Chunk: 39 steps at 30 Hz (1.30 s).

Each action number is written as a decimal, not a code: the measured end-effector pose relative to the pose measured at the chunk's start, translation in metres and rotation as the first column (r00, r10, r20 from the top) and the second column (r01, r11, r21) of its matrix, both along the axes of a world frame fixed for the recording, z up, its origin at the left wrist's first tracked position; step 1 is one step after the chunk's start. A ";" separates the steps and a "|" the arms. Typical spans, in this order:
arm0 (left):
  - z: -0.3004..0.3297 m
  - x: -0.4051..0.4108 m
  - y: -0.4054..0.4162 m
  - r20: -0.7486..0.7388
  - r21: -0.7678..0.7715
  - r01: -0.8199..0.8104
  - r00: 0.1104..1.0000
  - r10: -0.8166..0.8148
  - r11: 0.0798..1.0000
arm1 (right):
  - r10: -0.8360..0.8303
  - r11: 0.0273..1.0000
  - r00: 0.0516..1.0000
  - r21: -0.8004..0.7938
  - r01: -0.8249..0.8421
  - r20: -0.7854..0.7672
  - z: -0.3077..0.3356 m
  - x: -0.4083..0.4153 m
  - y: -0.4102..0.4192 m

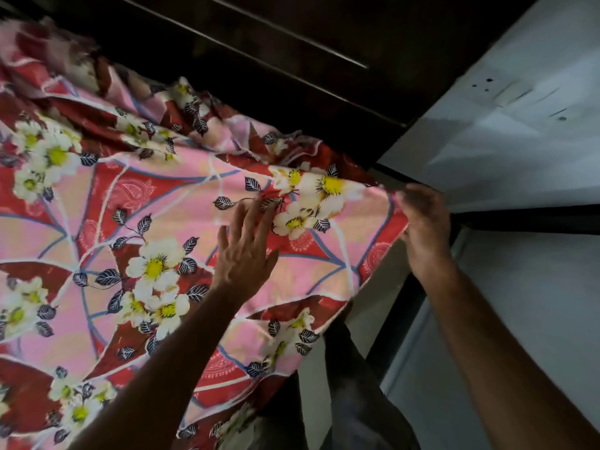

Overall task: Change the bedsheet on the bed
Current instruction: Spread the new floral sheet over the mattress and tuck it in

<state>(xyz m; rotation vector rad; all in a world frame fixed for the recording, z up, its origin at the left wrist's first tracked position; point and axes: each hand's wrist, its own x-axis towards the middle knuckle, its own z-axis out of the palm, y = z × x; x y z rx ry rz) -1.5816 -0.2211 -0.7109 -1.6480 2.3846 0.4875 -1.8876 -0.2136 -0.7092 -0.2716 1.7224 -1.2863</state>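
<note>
2 things crowd us: dark headboard behind, white wall beside. Our left hand presses spread fingers on the bedsheet; our right hand pinches its corner.

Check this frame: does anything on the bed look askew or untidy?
Yes. The floral bedsheet is bunched in folds along the dark headboard, not flat. The right hand pinches its corner; the left hand lies flat on it.

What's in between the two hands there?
Only the floral bedsheet: the head view shows its flowered corner stretching from the flat left hand to the right hand gripping its edge.
</note>
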 end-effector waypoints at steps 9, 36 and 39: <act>-0.010 0.005 0.008 -0.012 0.032 0.183 0.983 -0.182 0.983 | 0.245 0.893 0.819 0.449 0.017 -0.519 -0.034 0.009 0.040; 0.023 -0.058 -0.178 -0.704 0.273 -0.410 0.532 0.471 0.870 | 0.202 0.929 0.972 -0.290 -0.229 -0.120 0.068 0.010 -0.022; 0.038 -0.044 -0.169 -0.742 0.247 -0.361 0.526 0.415 0.899 | 0.295 0.851 0.922 -0.370 -0.373 -0.250 0.082 0.010 -0.023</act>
